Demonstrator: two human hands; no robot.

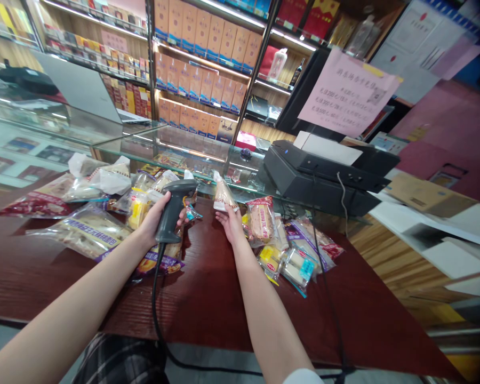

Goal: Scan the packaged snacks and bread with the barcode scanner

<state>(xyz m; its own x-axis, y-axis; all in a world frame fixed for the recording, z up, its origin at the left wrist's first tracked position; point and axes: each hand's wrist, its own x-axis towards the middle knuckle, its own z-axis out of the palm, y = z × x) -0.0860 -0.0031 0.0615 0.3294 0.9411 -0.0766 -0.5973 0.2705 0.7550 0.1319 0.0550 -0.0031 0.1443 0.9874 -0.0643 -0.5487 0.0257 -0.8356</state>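
My left hand is wrapped round the grip of a dark grey barcode scanner, its head tilted up and its cable running down over the table edge. In my right hand is a small wrapped snack, cone-shaped with a light brown wrapper and white ends, held up from its lower end. Right of that hand lies a group of packaged breads, among them a red-topped bread bag, a yellow packet and a blue-labelled packet. Beneath and left of the scanner lies a larger pile with a big clear bread bag.
A dark red wooden table bears everything. Behind it stands a glass display counter, with a black printer on the right and a laptop on the left. A second black cable crosses the table's right side.
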